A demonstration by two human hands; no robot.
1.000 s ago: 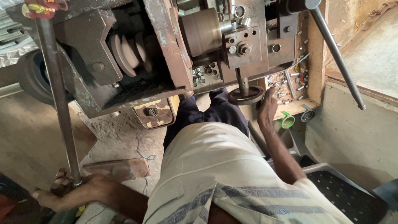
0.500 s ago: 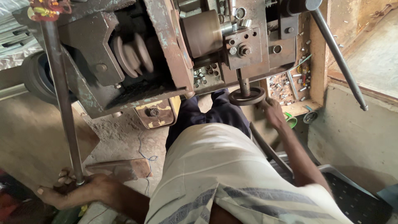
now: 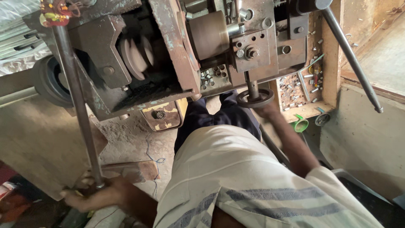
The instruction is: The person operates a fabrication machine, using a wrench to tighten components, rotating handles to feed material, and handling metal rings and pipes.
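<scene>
Since the earlier frames the right hand [image 3: 265,110] has come up from beside the wooden tray and now sits at the small round handwheel [image 3: 255,98], while the view has drifted slightly and the left hand [image 3: 93,195] stays low on the long steel lever [image 3: 75,101]. Biggest in the room is the old rusty lathe-like machine [image 3: 168,55], filling the far side, with its stepped pulley [image 3: 134,55] bare in an open housing on the left and a brown cylindrical chuck [image 3: 207,33] in the middle. That open pulley looks to me like the main hazard: the person's loose pale striped shirt [image 3: 236,181] hangs near the machine, and a lean forward could bring cloth to it. The left hand is clenched around the lever's near end at the lower left; if that grip slipped, I think the bar could swing free. A second long bar [image 3: 350,55] slants down at the right, near enough that an elbow could knock it. The right hand is partly hidden under the handwheel, just near of the machine's middle; it touches the rim, but I cannot tell whether the fingers close on it. A slip there could put knuckles against the shaft above. Smallest, the loose metal pieces in the wooden tray [image 3: 333,63] at the right could scatter if it were bumped.
</scene>
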